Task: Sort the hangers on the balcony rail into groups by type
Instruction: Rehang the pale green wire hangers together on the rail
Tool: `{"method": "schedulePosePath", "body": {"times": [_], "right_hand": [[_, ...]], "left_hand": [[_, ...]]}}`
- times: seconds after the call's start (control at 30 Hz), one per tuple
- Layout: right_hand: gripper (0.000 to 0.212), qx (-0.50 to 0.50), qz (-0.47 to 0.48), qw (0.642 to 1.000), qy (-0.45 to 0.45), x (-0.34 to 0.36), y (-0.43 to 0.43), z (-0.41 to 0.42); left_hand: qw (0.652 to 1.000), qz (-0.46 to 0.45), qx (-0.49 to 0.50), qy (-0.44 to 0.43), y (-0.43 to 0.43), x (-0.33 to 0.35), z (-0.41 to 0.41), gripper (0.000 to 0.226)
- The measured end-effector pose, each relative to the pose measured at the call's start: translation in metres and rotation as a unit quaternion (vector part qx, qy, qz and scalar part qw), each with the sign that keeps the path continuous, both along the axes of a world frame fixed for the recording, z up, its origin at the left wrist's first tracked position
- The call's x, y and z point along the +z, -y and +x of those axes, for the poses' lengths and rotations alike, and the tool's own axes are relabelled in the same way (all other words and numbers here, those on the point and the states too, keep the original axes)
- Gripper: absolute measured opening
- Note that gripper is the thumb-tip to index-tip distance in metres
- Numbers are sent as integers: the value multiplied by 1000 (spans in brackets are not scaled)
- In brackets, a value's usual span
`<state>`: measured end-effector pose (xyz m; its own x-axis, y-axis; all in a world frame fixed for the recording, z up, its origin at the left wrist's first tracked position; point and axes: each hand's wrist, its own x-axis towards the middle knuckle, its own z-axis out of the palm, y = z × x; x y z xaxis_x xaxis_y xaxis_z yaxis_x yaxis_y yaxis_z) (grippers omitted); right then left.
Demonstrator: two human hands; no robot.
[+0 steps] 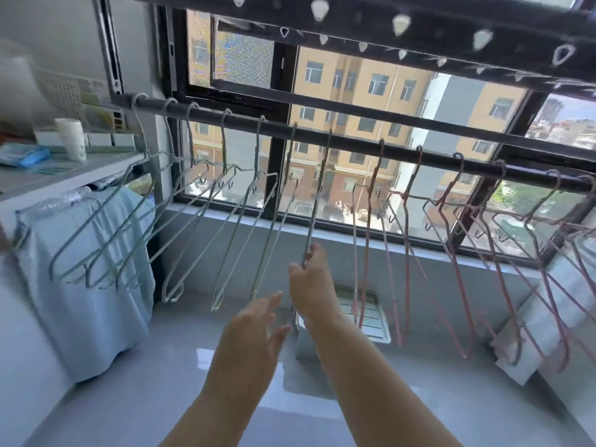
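A dark balcony rail (348, 143) runs from upper left down to the right in front of the window. Several pale green wire hangers (193, 214) hang along its left half. Several pink wire hangers (451, 240) hang along its right half. My right hand (311, 279) is shut on the lower part of the rightmost green hanger (317, 195), which hooks over the rail near the middle. My left hand (254, 330) is below it, fingers spread, holding nothing, close to the bottom of the neighbouring green hanger.
A light blue cloth (90, 272) drapes over a white cabinet at the left. On the shelf above it stands a white cup (72, 138). An overhead drying rack (387, 30) with holes spans the top. A white vent box (364, 314) sits on the floor below the window.
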<state>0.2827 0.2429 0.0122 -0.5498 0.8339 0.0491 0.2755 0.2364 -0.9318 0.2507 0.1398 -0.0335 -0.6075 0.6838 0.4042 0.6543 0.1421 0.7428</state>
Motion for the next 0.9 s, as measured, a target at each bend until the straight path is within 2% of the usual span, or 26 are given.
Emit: {"method": "schedulePosePath", "body": {"times": [0.07,0.2,0.43,0.6,0.73,0.8,0.83,0.9], "right_hand": [[35,-13,-61,997,-42,-2,6,-6],[34,-67,-47,992,-93,-5,8,-12],[22,-81,-64,985,-140,-3,10,-6],[28,-98,-42,985,-137,-1,9,-1],[23,-98,-69,981,-150,0,9,-1],[29,-94,-82,981,-152,2,13,-2],[33,-99,-65,984,-130,1,16,-2],[50,-134,35,989,-60,2,25,-1]], "left_hand": [[1000,-4,-18,0,0,-11,1,38],[999,20,-37,-25,-3,-19,-1,26],[996,48,-52,-57,-8,-17,-8,16],[994,57,-70,-54,-9,-17,-7,17],[994,53,-85,-53,-10,-16,-8,18],[993,65,-73,-64,-6,-12,-12,20],[992,85,-53,-75,-3,-8,-16,23],[986,145,-10,-85,5,3,-27,30]]}}
